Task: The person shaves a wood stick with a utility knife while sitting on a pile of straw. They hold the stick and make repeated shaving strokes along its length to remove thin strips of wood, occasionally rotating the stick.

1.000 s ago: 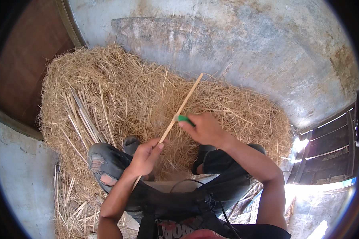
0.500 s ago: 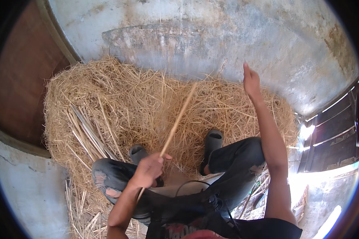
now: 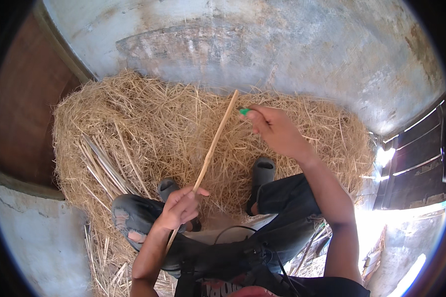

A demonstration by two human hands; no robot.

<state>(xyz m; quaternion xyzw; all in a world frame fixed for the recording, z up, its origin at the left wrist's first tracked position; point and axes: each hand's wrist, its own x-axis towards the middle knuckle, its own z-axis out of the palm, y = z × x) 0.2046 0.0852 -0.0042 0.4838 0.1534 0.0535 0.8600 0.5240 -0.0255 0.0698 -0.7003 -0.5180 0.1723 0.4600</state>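
Observation:
A long, thin pale wooden stick (image 3: pixel 216 141) slants up and away from my lap. My left hand (image 3: pixel 181 207) is closed round its lower part, and the stick's butt end shows below the fist over my left thigh. My right hand (image 3: pixel 281 132) is closed on a small green object (image 3: pixel 244 112) that pokes out past the fingertips. That object is close to the stick's far end; whether they touch I cannot tell. Most of it is hidden in the fingers, so its kind does not show.
A thick bed of straw (image 3: pixel 148 109) lies under my feet in grey clogs (image 3: pixel 263 173). On its left rests a bundle of split sticks (image 3: pixel 104 166). A stained grey wall (image 3: pixel 262 44) curves round the far side. Dark slats (image 3: pixel 416 148) let in bright light at right.
My right hand has swung inward and nearer from the far right, to beside the stick's tip, and the green object now shows in it. My left hand still grips the stick.

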